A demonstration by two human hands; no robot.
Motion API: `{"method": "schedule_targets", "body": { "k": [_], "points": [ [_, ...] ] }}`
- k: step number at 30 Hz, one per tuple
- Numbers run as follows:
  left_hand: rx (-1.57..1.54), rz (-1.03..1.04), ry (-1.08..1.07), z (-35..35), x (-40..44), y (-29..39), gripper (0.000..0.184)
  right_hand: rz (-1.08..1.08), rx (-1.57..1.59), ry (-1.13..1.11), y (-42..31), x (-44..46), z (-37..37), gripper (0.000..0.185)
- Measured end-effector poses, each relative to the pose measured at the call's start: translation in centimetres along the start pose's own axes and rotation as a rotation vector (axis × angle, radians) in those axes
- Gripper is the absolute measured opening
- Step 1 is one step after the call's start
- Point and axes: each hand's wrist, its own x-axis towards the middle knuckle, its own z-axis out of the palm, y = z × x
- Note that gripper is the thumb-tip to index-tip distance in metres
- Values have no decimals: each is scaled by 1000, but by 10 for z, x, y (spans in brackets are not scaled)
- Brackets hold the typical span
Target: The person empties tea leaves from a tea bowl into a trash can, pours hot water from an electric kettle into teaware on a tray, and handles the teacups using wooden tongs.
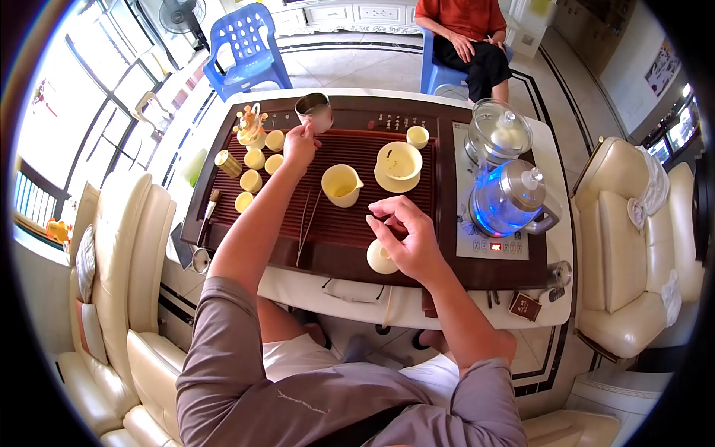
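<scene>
Gray-brown shirt (298, 398) of the wearer nearest, then near edge of tabletop (558, 294) with dark tea tray (357, 145) on top. Left hand (300, 147) reaches over the far left of the tray, fingers closed on the near side of a metal-lined mug (314, 113); mug tilt: cannot tell. Right hand (406, 237) right of center, near part of tray, fingers loosely curled, thumb apart from them, pinching nothing visible. Pale lid (381, 258) just below its fingers; contact unclear.

Between hands: yellow pitcher (342, 186), spout right, yellowish liquid inside. Right of it, farther: yellow bowl (399, 161) on saucer (397, 184), 1 small cup (418, 137) beyond. Left: 5 clear small cups grouped, a possible 6th partly hidden by figurine (250, 123); brass-colored cylinder (228, 164) and brush (211, 207) at far left side. Dark tongs (306, 231) lie left of the pitcher.

Right: blue-lit glass kettle (503, 197) on panel (485, 246) with red digits, glass pot (497, 134) beyond. Far: blue chair (248, 56) left, 1 seated person (465, 45) in red top right.
</scene>
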Motion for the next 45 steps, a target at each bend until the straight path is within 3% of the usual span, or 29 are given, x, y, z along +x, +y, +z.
{"method": "schedule_targets", "body": {
  "k": [23,29,33,35,45],
  "points": [
    [-7,-79,-20,28,53,-33,40,57,-36,33,6,6,-17,16],
    [-45,-110,-106,24,38,-16,27,16,-39,78,3,-3,-25,16],
    [3,-178,-78,9,12,9,36,-21,-62,124,2,-12,-27,15],
    [55,-152,-45,2,8,11,49,-11,-62,125,-3,-18,-28,14],
    [-56,103,-137,-41,-82,7,28,62,-28,157,-13,-63,-30,14]
  ]
}}
